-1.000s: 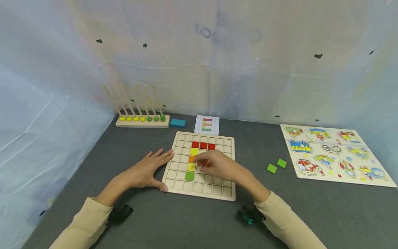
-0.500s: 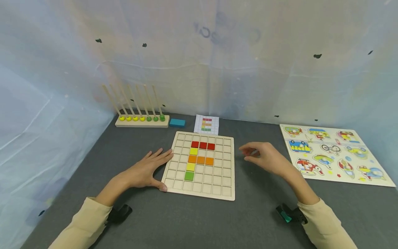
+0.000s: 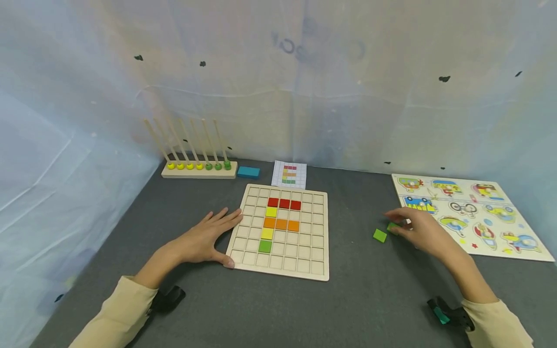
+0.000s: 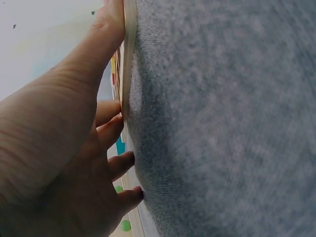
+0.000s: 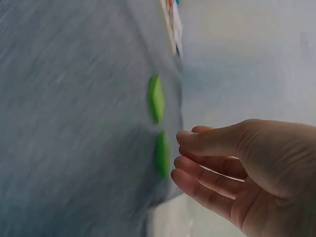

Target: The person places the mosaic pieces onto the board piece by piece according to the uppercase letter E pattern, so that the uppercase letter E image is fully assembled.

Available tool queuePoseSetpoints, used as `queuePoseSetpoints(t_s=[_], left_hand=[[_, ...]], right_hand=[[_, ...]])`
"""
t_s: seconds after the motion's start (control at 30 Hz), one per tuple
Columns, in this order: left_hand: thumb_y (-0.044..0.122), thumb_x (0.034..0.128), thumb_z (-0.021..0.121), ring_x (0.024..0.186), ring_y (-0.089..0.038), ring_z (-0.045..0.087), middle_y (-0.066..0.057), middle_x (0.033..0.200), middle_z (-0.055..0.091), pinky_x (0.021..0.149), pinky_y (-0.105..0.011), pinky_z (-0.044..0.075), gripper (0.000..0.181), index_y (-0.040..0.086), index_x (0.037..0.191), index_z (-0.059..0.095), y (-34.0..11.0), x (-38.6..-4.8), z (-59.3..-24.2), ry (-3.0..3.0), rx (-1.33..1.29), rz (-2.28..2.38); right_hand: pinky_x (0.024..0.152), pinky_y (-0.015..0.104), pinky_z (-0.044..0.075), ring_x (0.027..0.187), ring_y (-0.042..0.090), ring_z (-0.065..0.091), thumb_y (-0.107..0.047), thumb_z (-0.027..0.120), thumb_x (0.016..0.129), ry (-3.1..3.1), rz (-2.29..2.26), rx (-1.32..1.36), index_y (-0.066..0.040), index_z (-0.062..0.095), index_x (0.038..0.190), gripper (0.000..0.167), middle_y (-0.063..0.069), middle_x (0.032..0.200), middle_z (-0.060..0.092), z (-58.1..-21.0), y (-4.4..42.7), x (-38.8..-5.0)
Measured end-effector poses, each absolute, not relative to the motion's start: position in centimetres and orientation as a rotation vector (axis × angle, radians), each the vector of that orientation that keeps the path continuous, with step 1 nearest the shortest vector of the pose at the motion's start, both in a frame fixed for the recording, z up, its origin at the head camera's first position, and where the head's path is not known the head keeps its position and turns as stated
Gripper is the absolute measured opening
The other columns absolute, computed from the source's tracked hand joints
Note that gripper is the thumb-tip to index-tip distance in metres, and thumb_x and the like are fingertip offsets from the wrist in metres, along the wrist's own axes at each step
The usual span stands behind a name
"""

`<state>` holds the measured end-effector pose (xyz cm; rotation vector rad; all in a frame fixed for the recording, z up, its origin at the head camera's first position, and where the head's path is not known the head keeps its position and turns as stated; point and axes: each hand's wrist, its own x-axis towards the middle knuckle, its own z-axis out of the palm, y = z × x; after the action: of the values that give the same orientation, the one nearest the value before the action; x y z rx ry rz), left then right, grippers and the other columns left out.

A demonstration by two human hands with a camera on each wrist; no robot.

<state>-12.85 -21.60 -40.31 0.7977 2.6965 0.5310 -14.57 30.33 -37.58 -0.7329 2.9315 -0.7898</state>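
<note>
My left hand [image 3: 202, 241] lies with straight, spread fingers at the left edge of a wooden grid board [image 3: 319, 241], thumb and fingertips touching it. In the board's cells sit a row of red tiles [image 3: 284, 203], a row of orange tiles [image 3: 281, 224], two yellow tiles [image 3: 267, 234] and one green tile [image 3: 265, 246]. My right hand [image 3: 419, 231] hovers at a loose green tile [image 3: 391, 227], partly hidden by the fingers. In the right wrist view its relaxed fingers [image 5: 207, 180] stand apart from that tile [image 5: 162, 154]. Another green tile [image 3: 380, 236] lies just left of it.
A pattern card [image 3: 289, 174] lies behind the board. Further left stand a blue block [image 3: 248, 172] and a peg stand [image 3: 200, 173] with yellow and green beads. A vehicle puzzle board [image 3: 463, 224] lies at the right, partly under the right hand. A sheet hangs behind the table.
My right hand has left the grid board and moved right to the loose green tiles. Orange tiles it covered earlier now show in the row. The left hand has stayed in place.
</note>
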Motion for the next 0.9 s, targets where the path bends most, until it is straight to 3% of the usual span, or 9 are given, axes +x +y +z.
queuePoseSetpoints(t_s=[0.27,0.6,0.9], left_hand=[[0.072,0.0637,0.073,0.148,-0.04,0.01,-0.009,0.163,0.017,0.116,-0.063,0.006,0.123,0.011,0.157,0.022,-21.5,-12.8,-40.2,2.695,0.801,0.535],[0.072,0.064,0.073,0.148,-0.04,0.01,-0.01,0.163,0.018,0.115,-0.063,0.007,0.122,0.01,0.157,0.023,-21.6,-12.8,-40.2,2.702,0.799,0.534],[0.072,0.0644,0.073,0.149,-0.039,0.009,-0.008,0.163,0.017,0.116,-0.063,0.006,0.122,0.011,0.157,0.022,-21.5,-12.8,-40.1,2.694,0.794,0.528]], right_hand=[[0.07,0.026,0.057,0.089,0.027,0.066,0.001,0.074,0.084,2.961,-0.833,-0.731,0.002,0.07,0.113,0.03,0.011,0.102,0.071,-39.1,32.1,-14.8],[0.07,0.035,0.057,0.09,0.026,0.063,0.005,0.075,0.08,2.952,-0.8,-0.764,0.0,0.07,0.114,0.035,0.01,0.101,0.07,-38.7,31.4,-15.2],[0.067,0.029,0.057,0.085,0.023,0.065,0.01,0.074,0.079,2.977,-0.782,-0.826,0.0,0.071,0.109,0.031,0.009,0.098,0.072,-37.8,30.5,-15.2]])
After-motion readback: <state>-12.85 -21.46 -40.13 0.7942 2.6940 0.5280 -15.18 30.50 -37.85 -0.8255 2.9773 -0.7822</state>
